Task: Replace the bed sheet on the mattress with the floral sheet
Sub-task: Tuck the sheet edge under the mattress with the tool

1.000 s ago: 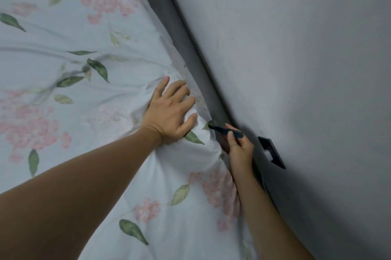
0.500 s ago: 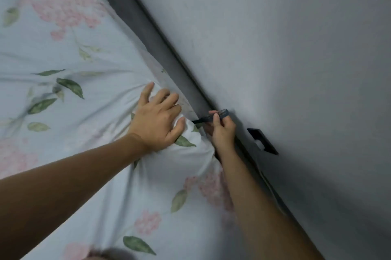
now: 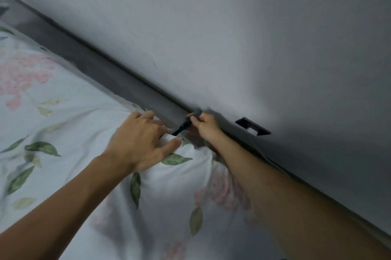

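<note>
The floral sheet covers the mattress across the lower left of the frame. The left hand presses a bunched fold flat, fingers spread, gripping nothing. The right hand, closed on a dark slim tool, has lifted toward the grey rail since a moment ago, so tucking along this edge looks nearly finished.

The floral sheet was soft, matt cloth, pale with printed pink blooms and green leaves, creased into folds at the frame's centre. The wall, filling the upper right, looked like matt grey paint, smooth but for faint scuffs. The bed rail, running diagonally, had a dull dark finish. The thin tool looked like dark matt plastic with a ribbed end.
</note>
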{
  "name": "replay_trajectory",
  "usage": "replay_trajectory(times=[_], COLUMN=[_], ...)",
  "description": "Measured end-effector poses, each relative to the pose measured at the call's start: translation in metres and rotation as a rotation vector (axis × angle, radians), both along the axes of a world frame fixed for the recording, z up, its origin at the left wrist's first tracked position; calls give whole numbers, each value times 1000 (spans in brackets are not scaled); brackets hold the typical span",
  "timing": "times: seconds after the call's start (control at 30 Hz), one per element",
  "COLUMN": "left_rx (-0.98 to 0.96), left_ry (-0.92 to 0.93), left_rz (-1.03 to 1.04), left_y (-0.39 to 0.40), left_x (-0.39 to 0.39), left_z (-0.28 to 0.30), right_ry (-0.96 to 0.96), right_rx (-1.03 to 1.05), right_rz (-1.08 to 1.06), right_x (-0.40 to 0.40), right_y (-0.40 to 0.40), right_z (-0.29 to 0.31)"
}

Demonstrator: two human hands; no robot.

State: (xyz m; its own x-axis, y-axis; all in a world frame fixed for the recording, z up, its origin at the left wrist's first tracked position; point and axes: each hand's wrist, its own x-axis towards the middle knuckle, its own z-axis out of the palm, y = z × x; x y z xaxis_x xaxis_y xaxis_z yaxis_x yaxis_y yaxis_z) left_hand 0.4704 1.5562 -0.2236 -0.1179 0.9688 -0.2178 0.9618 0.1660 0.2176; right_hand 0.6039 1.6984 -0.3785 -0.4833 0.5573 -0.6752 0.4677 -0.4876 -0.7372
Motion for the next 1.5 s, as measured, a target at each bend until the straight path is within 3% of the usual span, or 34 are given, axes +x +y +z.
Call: replay_trajectory(times=[0.1, 0.23, 0.4, 0.6, 0.8, 0.97, 1.13, 1.23, 1.33, 1.5], left_rx=[-56, 0, -24, 23, -12, 5, 161, 67, 46, 62], left_ry=[39, 12, 24, 22, 24, -81, 103, 191, 189, 285], left_rz=[21, 21, 17, 42, 12, -13, 252, 447, 516, 371], left_y=[0, -4, -3, -2, -2, -7, -32, -47, -55, -43], left_x=[-3, -2, 0, -1, -5, -27, -114, -180, -201, -210], left_z=[-1, -3, -7, -14, -20, -7, 12, 4, -13, -30], right_ry=[-40, -52, -126, -160, -253, 22, 83, 20, -105, -286], right_rx=[-81, -133, -198, -173, -119, -141, 43, 137, 296, 944], right_rz=[83, -97, 0, -111, -396, -166, 99, 129, 199, 354], right_x=[-21, -46, -50, -59, -41, -34, -48, -65, -89, -98], right_y=[3, 15, 7, -7, -7, -13, -2, -7, -35, -80], right_z=[-12, -24, -33, -45, -52, -24, 31, 60, 84, 97])
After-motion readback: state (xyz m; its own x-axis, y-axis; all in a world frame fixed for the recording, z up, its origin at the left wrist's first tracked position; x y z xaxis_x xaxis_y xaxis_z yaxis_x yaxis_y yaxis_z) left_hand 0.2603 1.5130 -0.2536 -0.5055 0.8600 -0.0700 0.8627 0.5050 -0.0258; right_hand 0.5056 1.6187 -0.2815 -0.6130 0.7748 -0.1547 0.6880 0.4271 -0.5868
